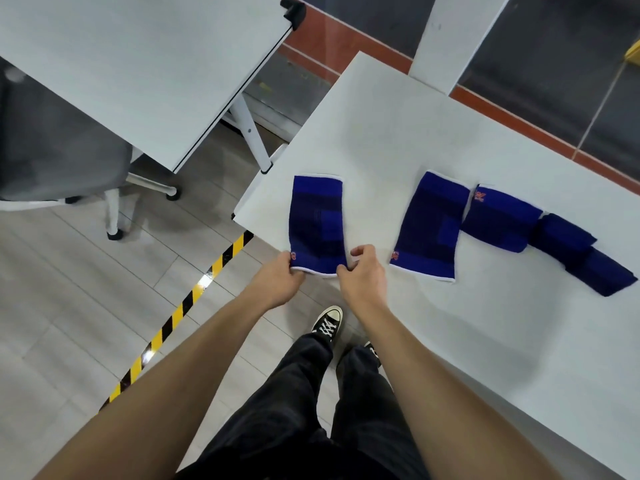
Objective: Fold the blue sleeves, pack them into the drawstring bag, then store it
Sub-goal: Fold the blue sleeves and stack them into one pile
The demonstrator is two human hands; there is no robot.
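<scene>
A blue sleeve [317, 223] with white trim lies flat near the left corner of the white table [381, 133]. My left hand [277, 280] pinches its near left corner and my right hand [363, 271] pinches its near right corner, at the table's front edge. A second flat blue sleeve [429, 226] lies to the right. Beside that one lies a third sleeve [498, 220], partly folded. Two darker folded blue pieces [561, 237] [604, 273] sit at the far right. No drawstring bag is visible.
Another white table [138, 71] stands to the left, with a grey chair [52, 150] beside it. Yellow-black tape [194, 292] runs across the floor. My legs and shoes [327, 323] are below the table edge. A white pillar [453, 36] rises behind the table.
</scene>
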